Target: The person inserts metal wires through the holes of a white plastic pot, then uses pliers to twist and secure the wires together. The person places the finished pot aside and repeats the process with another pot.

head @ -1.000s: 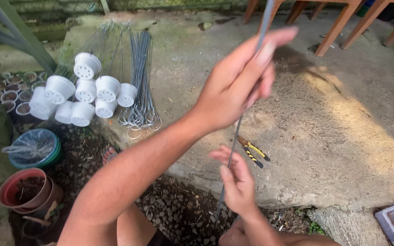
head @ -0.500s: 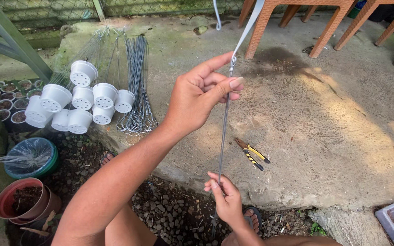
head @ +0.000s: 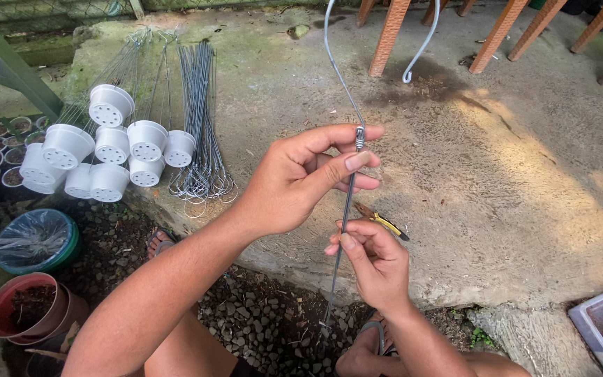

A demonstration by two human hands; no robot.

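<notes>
Holding a thin wire hanger (head: 347, 202) in the middle of the frame, the person works on it with both hands. The wire strands are already bunched and bound by a small coil (head: 360, 137) near the top, and above it two hooks (head: 413, 63) curl toward the upper edge, so the hanger looks mostly made. It has no pot on it yet. The white pots (head: 109, 150) sit in a heap at the upper left on the concrete slab (head: 525, 174), next to a pile of finished-looking wire hangers (head: 200, 119).

The left hand (head: 301, 178) pinches the wire just under the coil. Its thumb and fingers (head: 357, 162) are closed tight on it. The right hand (head: 375, 262) is lower, and its fingertips are nearly shut, pinching the wire too. The wire's bottom end hangs down over the gravel (head: 259, 314).

Yellow-handled pliers (head: 385, 223) lie on the slab just behind the right hand, untouched. A red pot (head: 15, 314) and a bag-lined tub (head: 33, 241) stand at the lower left.
</notes>
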